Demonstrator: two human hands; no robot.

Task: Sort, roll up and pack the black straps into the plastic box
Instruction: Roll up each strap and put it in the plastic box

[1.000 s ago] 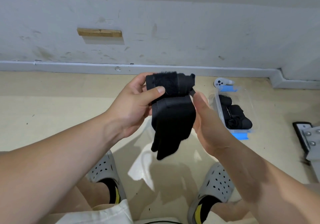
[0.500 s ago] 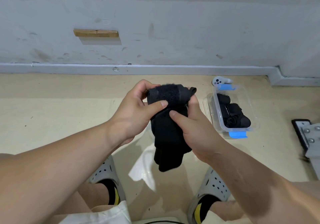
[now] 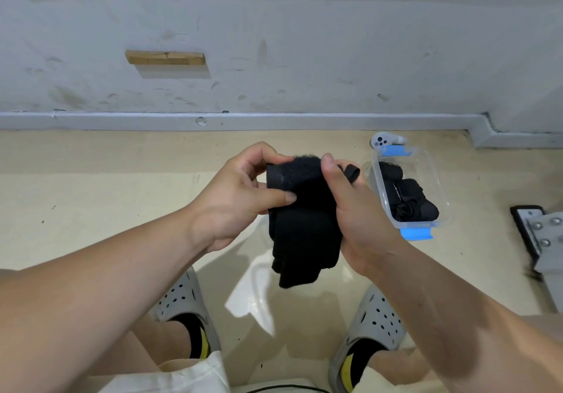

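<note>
**Rolling 1 strap in mid-air, with the box waiting on the right**

The pale floor runs up to a scuffed white wall. The person stands over it, and 2 grey shoes show at the bottom of the view. On the floor to the right sits the plastic box, lid off, with blue clips at its near and far ends. Several rolled straps already lie inside and fill much of it. A small white controller lies just behind the box.

The black strap is held in the air between the hands, near the box but not touching it. Its upper part is bunched into a thick, fuzzy roll, and its lower part hangs loose below the hands.

The left hand grasps the roll from the left, with the thumb laid across the front and the fingers curled over the top. The right hand grasps it from the right with the thumb pressed on the top edge; its other fingers are hidden behind the cloth. A small loop end sticks out just right of that thumb.

The step in hand looks like rolling, roughly half done for this strap. The next move seems to call for winding the hanging tail round the roll without letting it slacken. The roll would then go across to the right and down into whatever room the box has left.
</note>
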